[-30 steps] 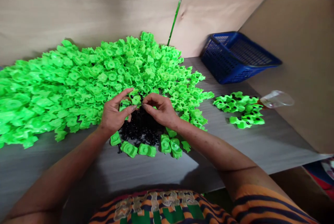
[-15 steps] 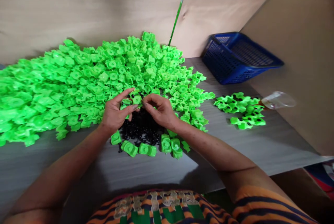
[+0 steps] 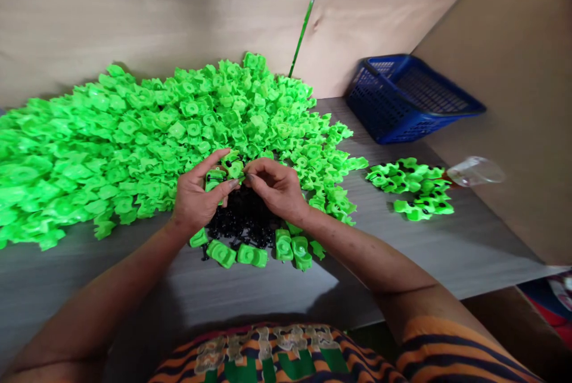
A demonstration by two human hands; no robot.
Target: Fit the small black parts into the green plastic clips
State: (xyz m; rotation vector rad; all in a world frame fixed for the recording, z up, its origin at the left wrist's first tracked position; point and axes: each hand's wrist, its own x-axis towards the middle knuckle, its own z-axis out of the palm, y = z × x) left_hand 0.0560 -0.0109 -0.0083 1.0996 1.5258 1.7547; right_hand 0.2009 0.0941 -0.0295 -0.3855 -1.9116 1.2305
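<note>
Green plastic pieces with black parts on them are gripped between the thumb and fingers of my left hand. My right hand is pinched at the right side of these pieces, its fingertips touching or close to them; what it pinches is too small to make out. A pile of small black parts lies beneath both hands. Several loose green pieces lie in front of the black pile, on the grey table.
A large heap of green pieces spreads along the back and left. Green pieces with black parts lie at the right, beside a clear plastic cup on its side. Behind them a blue basket leans by the wall.
My right hand has shifted very slightly at the held pieces, and my left hand has moved a little to the left. Both keep their pinched shape.
</note>
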